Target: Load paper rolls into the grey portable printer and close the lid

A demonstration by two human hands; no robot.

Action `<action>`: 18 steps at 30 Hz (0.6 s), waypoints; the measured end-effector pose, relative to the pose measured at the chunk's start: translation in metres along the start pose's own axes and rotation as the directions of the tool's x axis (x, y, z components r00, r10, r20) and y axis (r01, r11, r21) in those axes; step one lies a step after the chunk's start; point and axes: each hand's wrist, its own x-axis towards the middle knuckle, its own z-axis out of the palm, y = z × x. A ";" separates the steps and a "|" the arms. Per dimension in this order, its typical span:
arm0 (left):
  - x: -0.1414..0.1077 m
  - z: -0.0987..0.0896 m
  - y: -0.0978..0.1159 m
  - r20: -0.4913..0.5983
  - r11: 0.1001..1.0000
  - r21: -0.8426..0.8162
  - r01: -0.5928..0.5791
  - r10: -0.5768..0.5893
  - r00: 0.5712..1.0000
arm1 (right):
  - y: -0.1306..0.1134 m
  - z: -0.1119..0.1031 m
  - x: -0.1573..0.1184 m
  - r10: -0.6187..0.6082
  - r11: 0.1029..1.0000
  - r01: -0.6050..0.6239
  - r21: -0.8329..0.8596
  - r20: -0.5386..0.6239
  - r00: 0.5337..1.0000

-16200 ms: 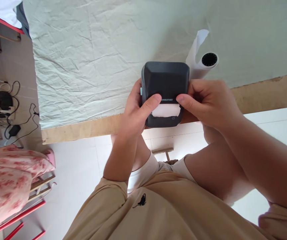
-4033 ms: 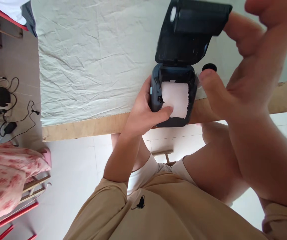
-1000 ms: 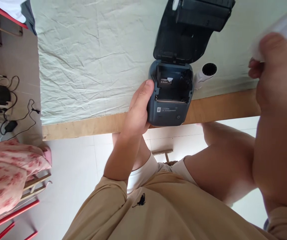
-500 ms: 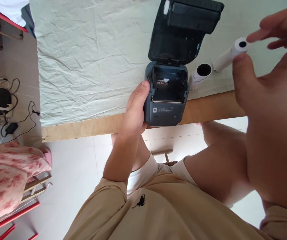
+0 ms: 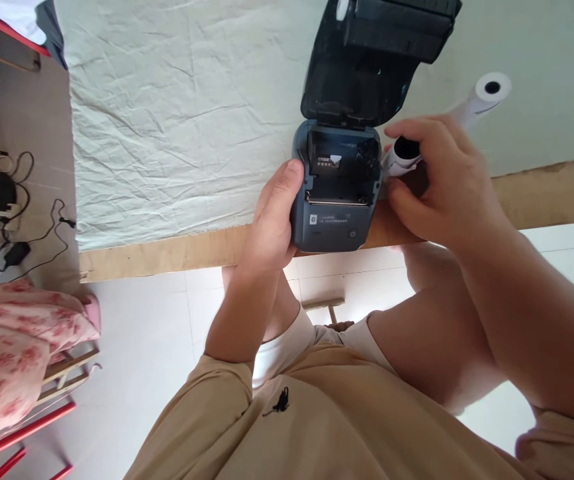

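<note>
My left hand (image 5: pixel 277 210) is closed on the left side of a dark portable label printer (image 5: pixel 334 230), thumb on its edge. The printer's black lid (image 5: pixel 354 83) is swung up, and its paper bay shows bare inside. My right hand (image 5: pixel 441 177) is at a white paper roll with a wide dark core (image 5: pixel 401 160), just right of the printer. Its thumb and fingers are spread around the roll, apart from each other; a firm grip does not show. Farther right and back stands a slimmer white paper roll (image 5: pixel 487 93) with a small core hole.
A pale green cloth (image 5: pixel 181 133) covers the table, with a bare wooden front edge (image 5: pixel 167 257). On the floor at left lie tangled cables and a black adapter (image 5: pixel 17 253). A pink floral cloth (image 5: pixel 11 360) hangs over a wooden frame at lower left.
My right hand has moved left, from the slimmer roll to the wide-core roll beside the printer. The slimmer roll now stands slightly farther right. My left hand keeps its hold on the printer.
</note>
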 end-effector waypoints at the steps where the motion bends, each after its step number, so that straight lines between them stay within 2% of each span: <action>1: 0.000 0.000 0.000 0.005 1.000 -0.003 -0.010 0.010 1.000 | -0.002 0.000 0.000 -0.004 1.000 0.005 -0.019 0.006 1.000; 5: 0.000 0.001 -0.001 -0.036 1.000 0.013 -0.021 0.021 0.999 | -0.005 0.000 0.003 0.028 0.999 -0.029 -0.019 -0.066 0.997; 7: 0.000 0.000 0.000 -0.036 0.999 0.037 -0.008 0.009 0.999 | -0.008 -0.003 0.006 0.044 0.998 -0.038 0.045 -0.154 0.987; 10: -0.002 -0.002 0.002 0.018 0.996 0.092 -0.012 0.010 1.000 | -0.021 -0.009 0.009 0.022 0.990 0.032 0.138 -0.380 0.925; 12: -0.004 -0.003 0.004 0.023 0.991 0.126 -0.039 0.037 0.999 | -0.038 -0.009 0.010 0.025 0.984 0.056 0.167 -0.445 0.895; 14: -0.005 -0.004 0.005 0.021 0.988 0.142 -0.062 0.059 0.998 | -0.057 -0.005 0.011 0.025 0.991 0.027 0.132 -0.374 0.927; 18: -0.005 -0.003 0.006 0.017 0.988 0.131 -0.077 0.075 0.997 | -0.077 0.004 0.020 -0.009 0.995 -0.013 -0.103 -0.209 0.978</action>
